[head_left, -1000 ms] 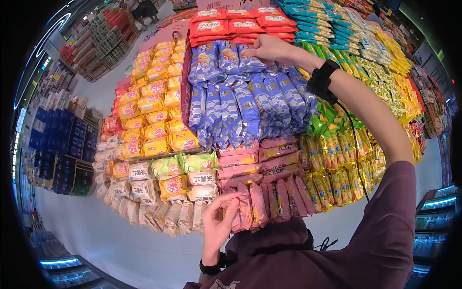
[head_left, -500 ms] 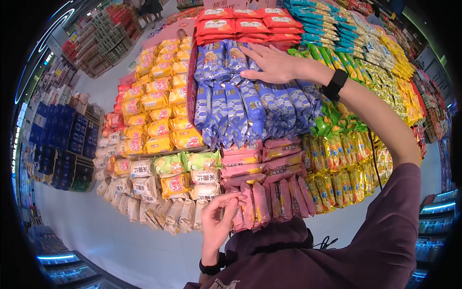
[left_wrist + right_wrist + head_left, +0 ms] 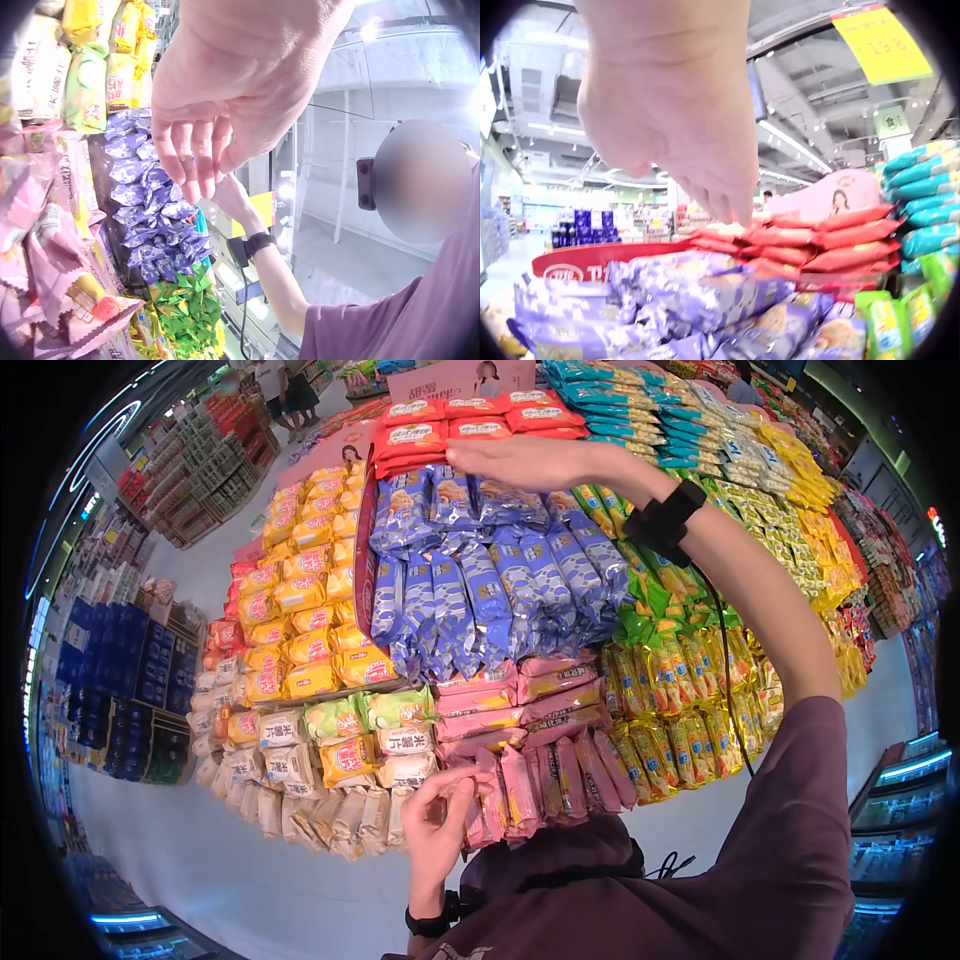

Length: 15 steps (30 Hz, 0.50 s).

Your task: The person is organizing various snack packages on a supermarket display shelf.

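Note:
My right hand (image 3: pixel 540 464), fingers straight and together, is held over the top of the blue biscuit packs (image 3: pixel 487 595), its fingertips at the front of the red packs (image 3: pixel 415 437) in the head view. In the right wrist view the same hand (image 3: pixel 676 120) hangs above the purple-blue packs (image 3: pixel 705 296), with nothing in it. My left hand (image 3: pixel 435 828) is by the near edge of the pink packs (image 3: pixel 520 790), fingers loosely bent. The left wrist view shows these fingers (image 3: pixel 180 146) relaxed and holding nothing.
Yellow packs (image 3: pixel 303 593) stand left of a red divider (image 3: pixel 367 565); white packs (image 3: pixel 288 765) lie in front of them. Green (image 3: pixel 655 625) and gold packs (image 3: pixel 690 745) are on the right. A cable (image 3: pixel 727 670) hangs from the right wrist. People (image 3: pixel 283 390) stand far back.
My right hand has gone from curled fingers to spread ones, then to straight fingers together, farther left toward the red packs. The head view has shifted slightly; my left hand keeps its pose.

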Motion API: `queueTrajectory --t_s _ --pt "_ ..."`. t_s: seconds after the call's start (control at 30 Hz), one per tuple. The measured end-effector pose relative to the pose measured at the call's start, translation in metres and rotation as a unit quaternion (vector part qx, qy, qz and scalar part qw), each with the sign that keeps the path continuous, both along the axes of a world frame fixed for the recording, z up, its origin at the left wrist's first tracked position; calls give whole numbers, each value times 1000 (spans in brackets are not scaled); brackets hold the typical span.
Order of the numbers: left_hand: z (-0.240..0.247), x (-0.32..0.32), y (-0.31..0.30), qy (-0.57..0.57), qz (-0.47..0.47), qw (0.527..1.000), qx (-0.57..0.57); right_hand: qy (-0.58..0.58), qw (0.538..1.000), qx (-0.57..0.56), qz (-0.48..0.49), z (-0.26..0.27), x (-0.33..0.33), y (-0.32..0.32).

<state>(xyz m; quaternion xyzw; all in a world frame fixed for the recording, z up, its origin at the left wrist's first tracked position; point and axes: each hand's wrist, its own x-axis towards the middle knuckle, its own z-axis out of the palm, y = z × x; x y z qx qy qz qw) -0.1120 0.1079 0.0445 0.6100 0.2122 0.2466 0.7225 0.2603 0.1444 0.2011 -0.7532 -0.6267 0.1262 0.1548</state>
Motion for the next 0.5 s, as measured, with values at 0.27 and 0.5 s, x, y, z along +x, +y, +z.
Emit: queueTrajectory --t_s 0.27,0.5 --pt "-1 8 -13 20 11 1000 15 -154 984 -73 -58 18 85 -90" --pt "3 30 -38 18 -17 999 28 -246 968 -2 43 -36 113 -88"
